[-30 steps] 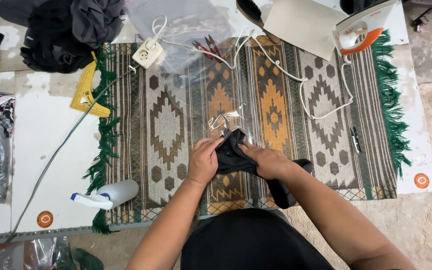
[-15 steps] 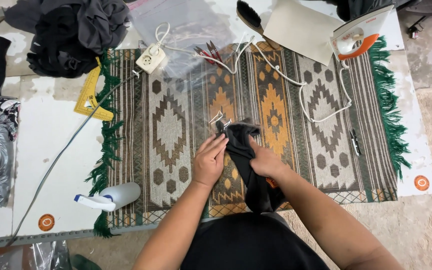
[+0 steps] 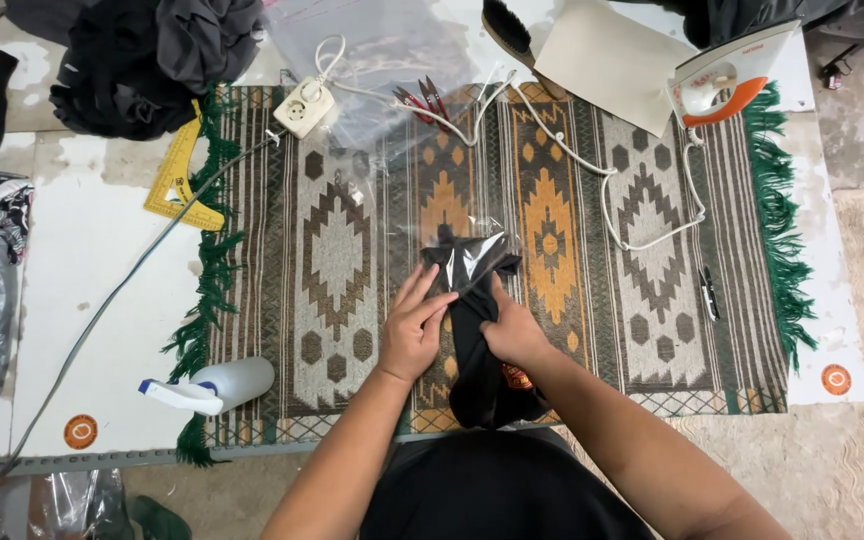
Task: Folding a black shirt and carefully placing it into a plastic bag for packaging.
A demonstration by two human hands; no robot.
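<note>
A folded black garment (image 3: pixel 480 355) lies lengthwise on the patterned rug (image 3: pixel 337 240), its far end inside a clear plastic bag (image 3: pixel 422 190). My left hand (image 3: pixel 415 325) presses on the bag's mouth at the garment's left side, fingers spread flat. My right hand (image 3: pixel 512 330) grips the garment from the right, fingers closed on the cloth. The garment's near end hangs over the table's front edge.
A white spray bottle (image 3: pixel 220 384) lies at the front left. A white power strip (image 3: pixel 304 106), red snips (image 3: pixel 422 98), a brush (image 3: pixel 507 30), an orange-and-white iron (image 3: pixel 722 82) with its looping cord, a yellow ruler (image 3: pixel 180 170), a black marker (image 3: pixel 709 292) and a dark clothes pile (image 3: pixel 147 55) surround the rug.
The bunched garment has been straightened lengthwise and its far end has gone into the clear bag. Both hands have shifted slightly away from me along it.
</note>
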